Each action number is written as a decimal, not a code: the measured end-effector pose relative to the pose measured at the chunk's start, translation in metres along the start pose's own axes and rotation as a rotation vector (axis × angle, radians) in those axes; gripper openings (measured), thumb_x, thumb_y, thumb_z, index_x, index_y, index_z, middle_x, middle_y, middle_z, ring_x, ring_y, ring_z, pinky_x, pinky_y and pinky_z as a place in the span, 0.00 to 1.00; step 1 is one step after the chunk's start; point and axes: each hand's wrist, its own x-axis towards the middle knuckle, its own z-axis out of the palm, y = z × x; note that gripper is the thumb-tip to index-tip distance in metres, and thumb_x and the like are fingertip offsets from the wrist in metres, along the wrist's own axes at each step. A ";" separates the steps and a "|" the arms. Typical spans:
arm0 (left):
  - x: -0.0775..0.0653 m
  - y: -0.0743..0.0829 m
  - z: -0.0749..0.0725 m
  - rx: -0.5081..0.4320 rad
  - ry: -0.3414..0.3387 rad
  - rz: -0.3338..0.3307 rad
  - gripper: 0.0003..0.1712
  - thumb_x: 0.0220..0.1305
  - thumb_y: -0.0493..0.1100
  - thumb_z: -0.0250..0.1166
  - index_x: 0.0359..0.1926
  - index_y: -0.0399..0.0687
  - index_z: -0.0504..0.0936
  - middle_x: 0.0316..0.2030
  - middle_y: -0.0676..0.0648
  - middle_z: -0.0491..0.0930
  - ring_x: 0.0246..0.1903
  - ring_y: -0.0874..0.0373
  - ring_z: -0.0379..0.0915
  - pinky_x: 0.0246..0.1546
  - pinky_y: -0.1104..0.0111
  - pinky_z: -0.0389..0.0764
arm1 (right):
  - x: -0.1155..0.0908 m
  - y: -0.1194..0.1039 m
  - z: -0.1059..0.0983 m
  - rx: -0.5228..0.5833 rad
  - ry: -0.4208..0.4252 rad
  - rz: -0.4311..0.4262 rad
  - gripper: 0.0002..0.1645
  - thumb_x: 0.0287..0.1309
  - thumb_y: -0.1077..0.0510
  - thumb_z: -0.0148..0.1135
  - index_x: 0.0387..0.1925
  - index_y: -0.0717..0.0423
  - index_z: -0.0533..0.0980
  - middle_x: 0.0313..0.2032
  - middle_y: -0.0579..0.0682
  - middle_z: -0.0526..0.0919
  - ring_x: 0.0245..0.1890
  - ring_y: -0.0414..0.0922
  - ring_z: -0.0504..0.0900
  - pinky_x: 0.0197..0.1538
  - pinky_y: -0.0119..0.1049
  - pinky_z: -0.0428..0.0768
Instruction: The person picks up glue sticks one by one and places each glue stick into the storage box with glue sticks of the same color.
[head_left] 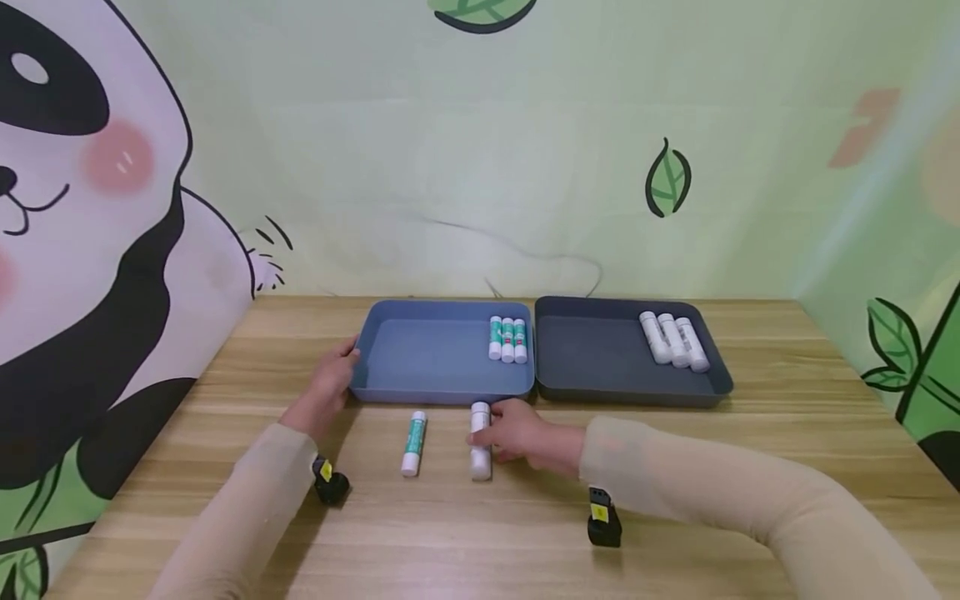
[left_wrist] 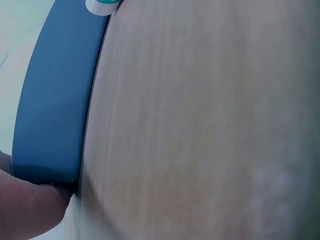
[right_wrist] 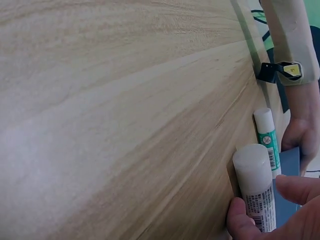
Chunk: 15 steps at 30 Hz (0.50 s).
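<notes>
My right hand grips a thick white glue stick lying on the table before the blue tray. In the right wrist view, thumb and fingers are on either side of that glue stick, whose barcode label shows. My left hand holds the left end of the blue tray; in the left wrist view a digit presses its corner. A slimmer green-and-white glue stick lies on the table between the hands. Several like it, green-labelled glue sticks, lie at the blue tray's right end.
A dark grey tray stands right beside the blue one, with white glue sticks at its right end. Behind both trays rises a printed wall. The wooden table extends in front of them.
</notes>
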 end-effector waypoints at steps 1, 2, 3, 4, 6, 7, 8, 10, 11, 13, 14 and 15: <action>0.000 0.001 0.000 0.002 -0.003 0.000 0.31 0.83 0.39 0.35 0.82 0.47 0.44 0.83 0.41 0.37 0.83 0.46 0.32 0.84 0.52 0.40 | 0.000 -0.001 0.001 -0.001 0.005 -0.003 0.40 0.61 0.63 0.70 0.70 0.74 0.64 0.64 0.65 0.77 0.54 0.51 0.83 0.46 0.40 0.89; 0.000 0.001 0.000 0.005 -0.006 0.000 0.31 0.83 0.39 0.35 0.82 0.47 0.44 0.83 0.41 0.37 0.83 0.45 0.31 0.83 0.51 0.40 | -0.001 -0.001 0.001 0.000 0.009 -0.006 0.40 0.61 0.64 0.70 0.70 0.74 0.64 0.64 0.66 0.77 0.54 0.51 0.83 0.46 0.40 0.89; 0.000 0.002 0.000 0.008 -0.010 0.000 0.31 0.83 0.40 0.34 0.82 0.47 0.43 0.83 0.41 0.36 0.83 0.45 0.31 0.83 0.50 0.39 | -0.001 -0.002 0.002 -0.003 0.012 -0.010 0.40 0.61 0.64 0.69 0.70 0.74 0.64 0.65 0.66 0.77 0.54 0.51 0.83 0.47 0.41 0.89; 0.000 0.002 0.000 0.008 -0.010 -0.003 0.31 0.83 0.40 0.34 0.82 0.48 0.43 0.83 0.41 0.36 0.83 0.45 0.31 0.83 0.50 0.39 | -0.002 -0.003 0.003 -0.005 0.012 -0.012 0.40 0.61 0.65 0.69 0.70 0.74 0.64 0.65 0.66 0.76 0.54 0.51 0.83 0.47 0.42 0.89; -0.001 0.003 -0.001 0.010 -0.008 -0.007 0.31 0.83 0.40 0.34 0.82 0.48 0.43 0.83 0.41 0.36 0.83 0.45 0.32 0.83 0.49 0.40 | -0.002 -0.003 0.004 -0.010 0.013 -0.015 0.40 0.61 0.66 0.69 0.70 0.74 0.63 0.65 0.67 0.76 0.54 0.51 0.83 0.48 0.42 0.89; -0.001 0.003 -0.001 0.008 -0.006 -0.009 0.31 0.83 0.40 0.34 0.82 0.48 0.43 0.83 0.41 0.36 0.83 0.45 0.33 0.83 0.49 0.41 | -0.002 -0.003 0.005 -0.013 0.015 -0.016 0.40 0.61 0.66 0.69 0.71 0.74 0.63 0.65 0.67 0.76 0.54 0.51 0.82 0.49 0.43 0.89; -0.001 0.004 -0.001 0.010 -0.004 -0.011 0.31 0.83 0.40 0.34 0.82 0.49 0.44 0.83 0.41 0.37 0.83 0.45 0.33 0.83 0.49 0.41 | -0.002 -0.004 0.005 -0.016 0.018 -0.014 0.41 0.61 0.66 0.68 0.71 0.74 0.63 0.65 0.67 0.75 0.54 0.52 0.82 0.50 0.43 0.89; -0.001 0.004 0.000 0.010 -0.002 -0.016 0.31 0.83 0.40 0.34 0.82 0.49 0.44 0.83 0.41 0.37 0.83 0.45 0.34 0.83 0.50 0.42 | -0.002 -0.005 0.005 -0.024 0.025 -0.010 0.41 0.61 0.66 0.68 0.72 0.73 0.62 0.64 0.67 0.75 0.55 0.53 0.82 0.50 0.43 0.89; -0.001 0.004 0.000 0.008 -0.002 -0.015 0.31 0.83 0.40 0.35 0.82 0.49 0.44 0.83 0.41 0.38 0.83 0.45 0.35 0.83 0.50 0.42 | -0.002 -0.005 0.006 -0.029 0.029 -0.006 0.41 0.61 0.66 0.67 0.72 0.73 0.61 0.64 0.67 0.76 0.55 0.53 0.82 0.50 0.43 0.89; -0.001 0.004 0.001 0.006 -0.003 -0.017 0.31 0.83 0.40 0.34 0.82 0.48 0.44 0.83 0.41 0.37 0.83 0.45 0.34 0.83 0.51 0.42 | -0.003 -0.006 0.006 -0.042 0.038 0.008 0.41 0.62 0.66 0.67 0.73 0.72 0.61 0.63 0.67 0.76 0.54 0.54 0.82 0.50 0.43 0.89; -0.001 0.004 0.001 0.007 -0.004 -0.017 0.31 0.83 0.40 0.34 0.82 0.48 0.44 0.83 0.41 0.37 0.83 0.45 0.34 0.83 0.51 0.42 | -0.003 -0.006 0.007 -0.047 0.042 0.012 0.41 0.62 0.67 0.66 0.73 0.72 0.61 0.62 0.67 0.76 0.53 0.54 0.82 0.50 0.43 0.89; -0.001 0.004 0.001 0.005 -0.005 -0.016 0.31 0.83 0.40 0.34 0.82 0.48 0.43 0.83 0.41 0.37 0.83 0.45 0.34 0.83 0.51 0.42 | -0.003 -0.006 0.007 -0.057 0.044 0.015 0.40 0.62 0.67 0.66 0.72 0.71 0.62 0.61 0.66 0.76 0.52 0.53 0.82 0.49 0.43 0.89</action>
